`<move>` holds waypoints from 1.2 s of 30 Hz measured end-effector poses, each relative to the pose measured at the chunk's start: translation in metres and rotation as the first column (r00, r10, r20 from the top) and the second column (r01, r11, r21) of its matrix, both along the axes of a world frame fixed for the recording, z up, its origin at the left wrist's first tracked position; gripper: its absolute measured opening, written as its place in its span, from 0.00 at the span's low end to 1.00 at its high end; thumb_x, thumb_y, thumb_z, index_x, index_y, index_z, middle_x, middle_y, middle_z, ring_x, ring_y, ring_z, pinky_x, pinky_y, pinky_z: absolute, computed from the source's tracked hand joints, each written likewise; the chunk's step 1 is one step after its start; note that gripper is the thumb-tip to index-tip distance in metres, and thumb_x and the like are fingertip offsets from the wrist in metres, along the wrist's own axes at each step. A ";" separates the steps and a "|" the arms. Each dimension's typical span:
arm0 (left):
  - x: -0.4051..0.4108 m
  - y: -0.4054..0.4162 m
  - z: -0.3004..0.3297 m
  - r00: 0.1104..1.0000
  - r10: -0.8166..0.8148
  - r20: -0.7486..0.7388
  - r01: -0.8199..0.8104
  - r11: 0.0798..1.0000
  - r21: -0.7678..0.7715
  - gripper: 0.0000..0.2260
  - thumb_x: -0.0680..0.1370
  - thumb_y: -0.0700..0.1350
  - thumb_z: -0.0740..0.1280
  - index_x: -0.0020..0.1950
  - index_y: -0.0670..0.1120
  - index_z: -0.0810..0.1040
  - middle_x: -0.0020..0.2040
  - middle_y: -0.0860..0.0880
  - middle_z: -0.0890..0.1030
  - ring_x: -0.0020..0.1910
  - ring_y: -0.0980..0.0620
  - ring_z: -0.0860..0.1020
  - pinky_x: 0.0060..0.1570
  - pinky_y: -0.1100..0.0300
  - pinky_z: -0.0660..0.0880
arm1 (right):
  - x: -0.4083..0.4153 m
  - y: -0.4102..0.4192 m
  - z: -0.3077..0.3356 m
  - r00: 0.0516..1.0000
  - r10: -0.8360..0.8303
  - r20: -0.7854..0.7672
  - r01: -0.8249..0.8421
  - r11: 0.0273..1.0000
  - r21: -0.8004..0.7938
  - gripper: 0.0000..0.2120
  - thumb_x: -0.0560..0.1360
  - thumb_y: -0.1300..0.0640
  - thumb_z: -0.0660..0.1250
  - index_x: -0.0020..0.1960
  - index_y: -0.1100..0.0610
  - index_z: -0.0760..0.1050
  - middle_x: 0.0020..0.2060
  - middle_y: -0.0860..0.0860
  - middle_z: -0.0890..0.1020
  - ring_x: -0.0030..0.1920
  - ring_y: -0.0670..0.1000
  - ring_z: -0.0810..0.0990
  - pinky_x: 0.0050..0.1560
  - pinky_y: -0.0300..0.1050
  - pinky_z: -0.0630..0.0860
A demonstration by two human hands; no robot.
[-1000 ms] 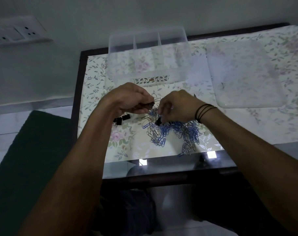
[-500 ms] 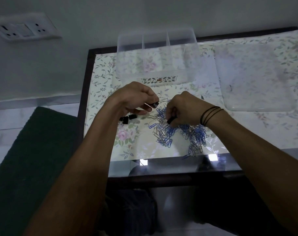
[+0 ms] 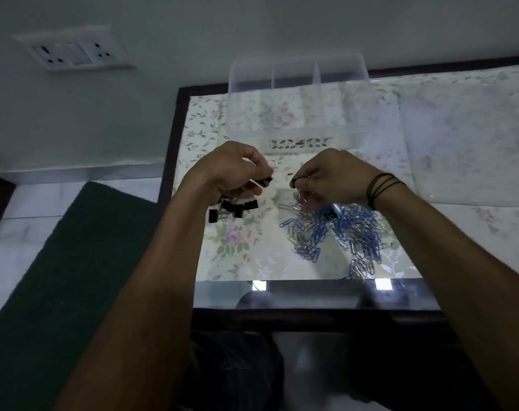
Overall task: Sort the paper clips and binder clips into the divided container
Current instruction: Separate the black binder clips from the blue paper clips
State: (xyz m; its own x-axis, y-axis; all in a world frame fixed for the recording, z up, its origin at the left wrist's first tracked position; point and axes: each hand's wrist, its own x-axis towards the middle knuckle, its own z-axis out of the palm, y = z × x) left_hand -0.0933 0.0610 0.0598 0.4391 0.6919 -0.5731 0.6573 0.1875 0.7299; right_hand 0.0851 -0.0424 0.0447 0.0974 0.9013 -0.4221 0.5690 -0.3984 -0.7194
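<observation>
Both hands pinching black clips above the pile

Left hand (image 3: 231,173) pinches a small black binder clip (image 3: 267,181); right hand (image 3: 329,176) pinches another black binder clip (image 3: 294,182). Loose black binder clips (image 3: 233,209) lie beneath the left hand, heap of blue and silver paper clips (image 3: 338,232) below the right, clear plastic divided container (image 3: 297,99) behind on the floral glass-topped table (image 3: 240,256)

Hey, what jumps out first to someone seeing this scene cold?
The tangled heap of blue and silver paper clips on the floral table, near its front edge. Above it, the left hand and right hand each pinch a small black clip. Behind them stands the clear divided plastic container, seemingly empty.
</observation>
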 end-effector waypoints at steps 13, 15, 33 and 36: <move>-0.057 0.022 -0.013 0.951 0.010 -0.308 0.041 0.986 0.161 0.03 0.77 0.40 0.70 0.46 0.48 0.80 0.47 0.43 0.86 0.47 0.47 0.86 0.40 0.56 0.82 | -0.094 0.051 -0.021 0.982 -0.165 -0.097 0.166 0.986 0.006 0.10 0.76 0.59 0.70 0.55 0.62 0.83 0.41 0.58 0.87 0.39 0.53 0.88 0.45 0.47 0.85; -0.057 0.023 -0.013 0.947 0.012 -0.322 0.050 0.981 0.185 0.04 0.77 0.40 0.70 0.47 0.49 0.80 0.47 0.45 0.85 0.47 0.47 0.86 0.38 0.57 0.82 | -0.097 0.051 -0.022 0.986 -0.157 -0.049 0.158 0.987 0.010 0.14 0.76 0.57 0.70 0.60 0.60 0.81 0.47 0.57 0.87 0.43 0.52 0.87 0.44 0.42 0.83; 0.002 0.003 -0.012 0.966 -0.078 -0.247 0.201 0.825 0.527 0.07 0.73 0.43 0.75 0.50 0.49 0.84 0.44 0.50 0.83 0.41 0.52 0.82 0.43 0.60 0.78 | -0.015 0.036 0.007 0.867 -0.015 0.497 0.017 1.000 0.000 0.09 0.72 0.56 0.73 0.51 0.56 0.85 0.51 0.57 0.85 0.53 0.57 0.82 0.53 0.45 0.79; 0.034 -0.018 -0.016 0.943 -0.253 -0.214 0.330 0.773 0.541 0.07 0.72 0.44 0.77 0.48 0.50 0.83 0.43 0.51 0.80 0.41 0.53 0.80 0.50 0.58 0.79 | 0.002 0.027 0.004 0.826 0.050 0.561 0.013 0.994 -0.107 0.11 0.71 0.55 0.73 0.52 0.58 0.84 0.48 0.58 0.84 0.46 0.57 0.82 0.43 0.44 0.79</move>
State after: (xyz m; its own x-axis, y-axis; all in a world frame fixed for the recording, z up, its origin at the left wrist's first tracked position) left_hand -0.0589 0.0435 0.0439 0.6262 0.7572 -0.1857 0.7031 -0.4455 0.5542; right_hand 0.0868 -0.0150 0.0491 0.3298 0.8605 -0.3884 0.8701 -0.4366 -0.2285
